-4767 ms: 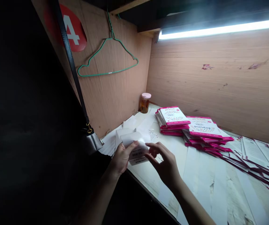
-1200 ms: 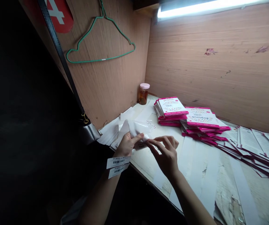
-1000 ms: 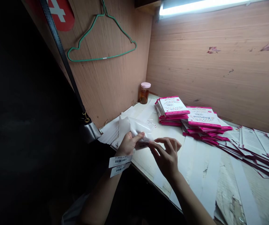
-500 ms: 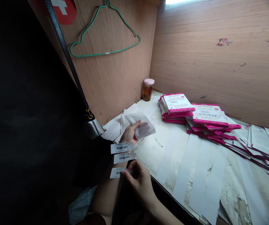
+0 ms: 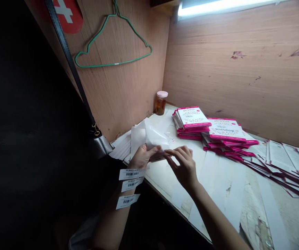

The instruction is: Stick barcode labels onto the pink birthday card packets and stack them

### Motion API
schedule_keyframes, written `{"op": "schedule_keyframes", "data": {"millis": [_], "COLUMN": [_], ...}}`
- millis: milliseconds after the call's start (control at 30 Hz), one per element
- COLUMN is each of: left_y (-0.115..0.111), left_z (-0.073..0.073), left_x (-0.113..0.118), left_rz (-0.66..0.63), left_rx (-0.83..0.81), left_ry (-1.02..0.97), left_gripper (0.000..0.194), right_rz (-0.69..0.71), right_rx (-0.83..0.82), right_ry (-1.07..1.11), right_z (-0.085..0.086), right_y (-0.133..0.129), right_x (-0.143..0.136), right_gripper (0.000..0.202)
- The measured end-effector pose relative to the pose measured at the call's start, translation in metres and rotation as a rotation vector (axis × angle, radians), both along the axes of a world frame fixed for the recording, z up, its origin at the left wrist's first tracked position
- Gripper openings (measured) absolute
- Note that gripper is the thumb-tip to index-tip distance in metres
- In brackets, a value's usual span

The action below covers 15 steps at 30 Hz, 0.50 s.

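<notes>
My left hand (image 5: 141, 157) is closed on a thin, translucent white sheet (image 5: 156, 136), its thumb pressed on the lower part. The sheet bends upward, and faint print shows near its bottom edge. My right hand (image 5: 184, 165) pinches the sheet's lower right corner between thumb and fingers. Several white barcode labels (image 5: 132, 173) are stuck in a row along my left wrist and forearm, their ends standing off the skin. Behind the left hand, more white sheets (image 5: 123, 149) lie loosely piled on the table.
Stacks of pink-edged "prima" packets (image 5: 192, 118) stand at the back of the white table (image 5: 170, 180), with more packets (image 5: 279, 151) fanned out rightward. A lidded amber jar (image 5: 160, 106) is in the corner. A green hanger (image 5: 113, 65) and a silver bag (image 5: 101, 146) hang left.
My right hand has moved from the lowest label on my left forearm up to the sheet and taken its corner. The sheet is now bent upward. The view has tilted up slightly.
</notes>
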State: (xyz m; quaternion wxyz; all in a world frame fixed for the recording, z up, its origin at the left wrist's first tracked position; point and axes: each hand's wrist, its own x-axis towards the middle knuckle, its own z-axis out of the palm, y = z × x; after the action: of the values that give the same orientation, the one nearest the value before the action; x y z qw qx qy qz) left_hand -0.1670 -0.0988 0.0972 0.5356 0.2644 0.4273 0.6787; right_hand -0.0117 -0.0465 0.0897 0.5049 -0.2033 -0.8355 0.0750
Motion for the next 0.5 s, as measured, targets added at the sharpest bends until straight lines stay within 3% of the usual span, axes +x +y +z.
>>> {"op": "schedule_keyframes", "data": {"millis": [300, 500], "left_y": [0.002, 0.004], "left_z": [-0.001, -0.006], "left_x": [0.005, 0.006], "left_rz": [0.115, 0.123], "left_rx": [-0.021, -0.022], "left_ry": [-0.039, -0.034], "left_gripper": [0.038, 0.032], "right_rz": [-0.118, -0.123], "right_rx": [0.167, 0.167], "right_ry": [0.026, -0.035], "right_z": [-0.009, -0.011], "right_y": [-0.008, -0.008], "right_x": [0.003, 0.005], "right_gripper": [0.025, 0.018]}}
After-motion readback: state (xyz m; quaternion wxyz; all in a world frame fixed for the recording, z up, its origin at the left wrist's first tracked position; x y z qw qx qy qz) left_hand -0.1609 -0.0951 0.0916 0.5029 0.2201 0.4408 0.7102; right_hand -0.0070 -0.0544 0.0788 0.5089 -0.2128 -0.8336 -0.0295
